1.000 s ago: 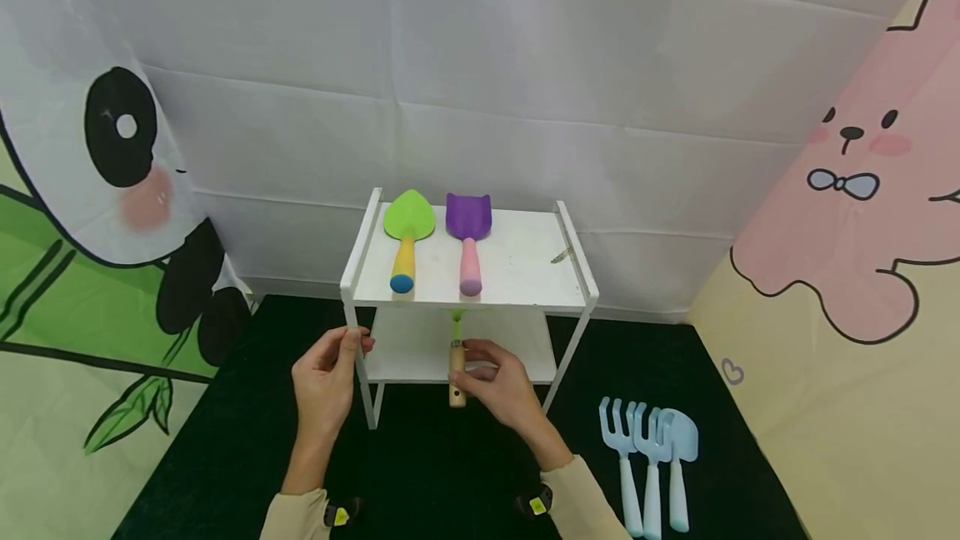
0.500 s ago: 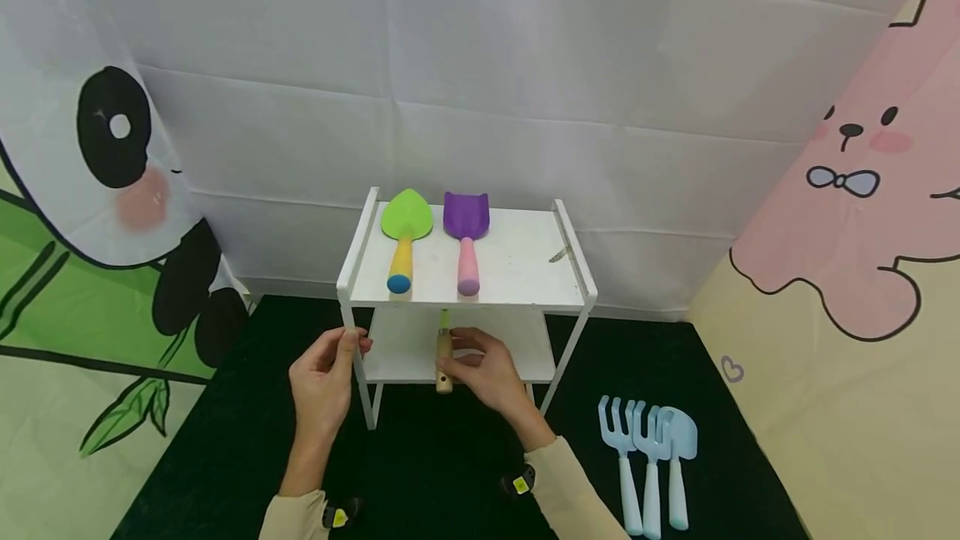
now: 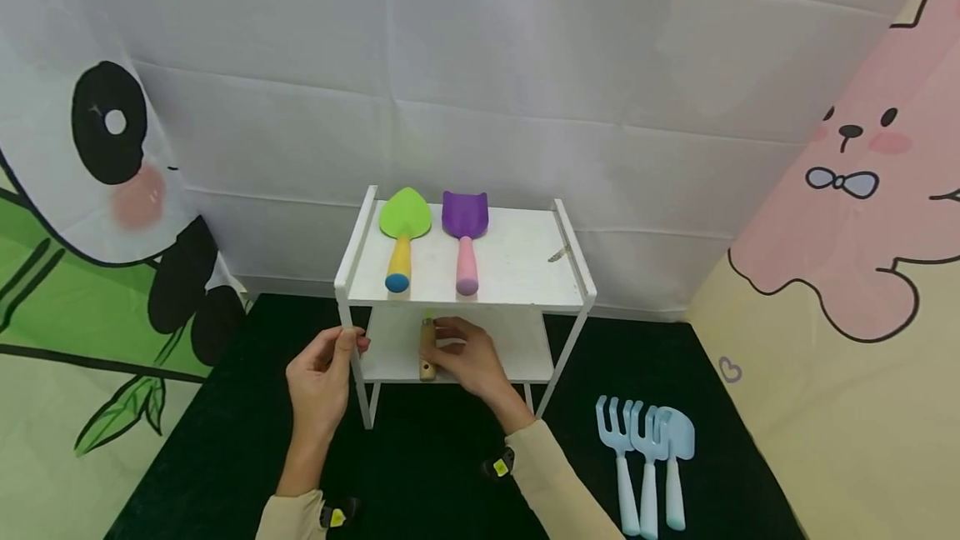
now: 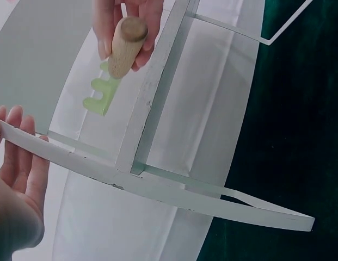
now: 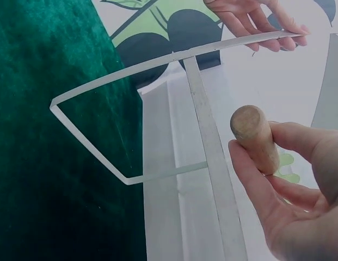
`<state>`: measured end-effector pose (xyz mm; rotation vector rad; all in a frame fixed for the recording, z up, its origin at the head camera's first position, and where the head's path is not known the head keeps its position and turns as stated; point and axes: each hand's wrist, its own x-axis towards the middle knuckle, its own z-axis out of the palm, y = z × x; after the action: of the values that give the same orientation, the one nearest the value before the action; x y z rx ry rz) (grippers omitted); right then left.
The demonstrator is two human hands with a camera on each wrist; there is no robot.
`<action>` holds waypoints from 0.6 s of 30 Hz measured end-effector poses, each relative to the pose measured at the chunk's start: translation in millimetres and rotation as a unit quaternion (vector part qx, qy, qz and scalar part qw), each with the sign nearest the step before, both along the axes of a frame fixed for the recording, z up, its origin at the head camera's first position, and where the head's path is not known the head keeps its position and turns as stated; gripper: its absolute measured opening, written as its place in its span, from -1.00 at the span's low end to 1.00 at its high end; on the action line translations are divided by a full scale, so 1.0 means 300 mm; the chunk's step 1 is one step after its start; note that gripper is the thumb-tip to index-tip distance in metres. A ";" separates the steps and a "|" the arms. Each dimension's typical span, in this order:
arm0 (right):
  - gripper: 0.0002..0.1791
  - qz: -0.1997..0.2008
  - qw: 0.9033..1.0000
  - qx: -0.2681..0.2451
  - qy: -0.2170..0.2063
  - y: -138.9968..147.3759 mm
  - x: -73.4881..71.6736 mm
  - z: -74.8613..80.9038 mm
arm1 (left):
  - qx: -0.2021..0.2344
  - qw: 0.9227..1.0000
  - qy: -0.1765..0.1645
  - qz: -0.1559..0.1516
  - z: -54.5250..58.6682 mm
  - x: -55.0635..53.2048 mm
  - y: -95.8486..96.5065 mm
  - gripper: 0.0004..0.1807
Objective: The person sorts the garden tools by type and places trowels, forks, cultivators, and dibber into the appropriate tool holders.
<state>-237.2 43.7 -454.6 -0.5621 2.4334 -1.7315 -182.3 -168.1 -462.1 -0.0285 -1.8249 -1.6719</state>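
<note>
Two scoops lie side by side on the upper board (image 3: 521,252) of a small white shelf (image 3: 577,257): a lime trowel (image 3: 405,215) with a yellow handle, and a purple shovel (image 3: 465,215) with a pink one. Below that board, a rake (image 4: 122,51) with green prongs is pinched by its wooden handle in the right hand (image 3: 468,358), over the lower board (image 3: 525,348); whether they touch is unclear. From the head view, the upper board hides the prongs. The left hand (image 3: 322,377) grips the shelf's front left leg (image 3: 362,394). Well apart, at right, three pale blue tools (image 3: 649,444) lie on dark green cloth (image 3: 450,473). White fabric (image 3: 525,65) hangs behind, between a panda picture (image 3: 108,123) and a pink animal picture (image 3: 862,215).
</note>
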 end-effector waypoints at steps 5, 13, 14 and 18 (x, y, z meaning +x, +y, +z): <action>-0.50 0.000 1.000 -0.001 -0.004 -0.035 -0.013 0.003 | 0.000 1.000 -0.001 0.001 0.001 0.000 0.001 -0.82; -0.50 -0.003 1.000 0.008 -0.013 -0.087 -0.036 -0.004 | 0.002 1.000 -0.010 0.001 -0.005 -0.001 0.000 -0.83; -0.50 -0.003 1.000 0.012 -0.014 -0.091 -0.038 -0.003 | 0.002 1.000 -0.010 0.002 -0.005 -0.001 0.000 -0.83; -0.48 -0.005 0.999 0.029 -0.014 -0.105 -0.047 0.005 | 0.003 1.000 -0.011 0.001 -0.005 -0.002 -0.001 -0.82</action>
<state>-251.4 12.3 -453.1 -0.5165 2.4627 -1.6558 -182.9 -168.3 -463.7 -0.0058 -1.8354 -1.6827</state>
